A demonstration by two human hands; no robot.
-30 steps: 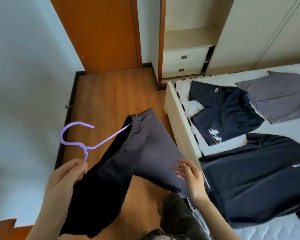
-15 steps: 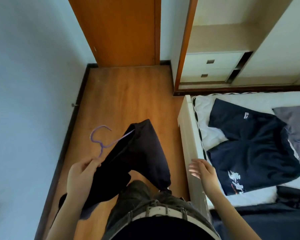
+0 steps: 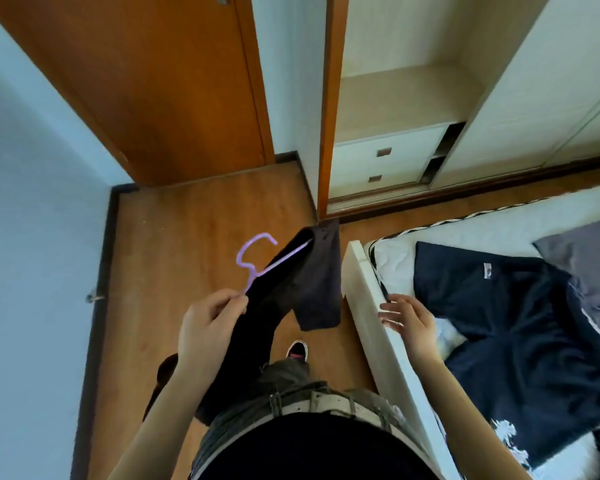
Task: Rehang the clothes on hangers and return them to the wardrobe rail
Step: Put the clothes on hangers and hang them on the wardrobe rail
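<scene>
One purple hanger (image 3: 253, 252), one dark garment (image 3: 317, 282) draped over it. Your left hand (image 3: 208, 327) pinches the hanger below its hook, above the wooden floor (image 3: 187, 237). Your right hand (image 3: 407, 318) holds nothing, fingers loosely spread, over the bed (image 3: 364, 271) edge. On the bed: one navy T-shirt (image 3: 499, 323), one grey piece (image 3: 586, 265). The open wardrobe (image 3: 395, 98) ahead shows two drawers (image 3: 385, 152).

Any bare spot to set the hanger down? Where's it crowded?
Bare: mattress strip between the bed's far edge and the navy shirt; wardrobe shelf above the drawers; floor before the door. Crowded: farther right, navy shirt and grey garment lie against each other.
</scene>
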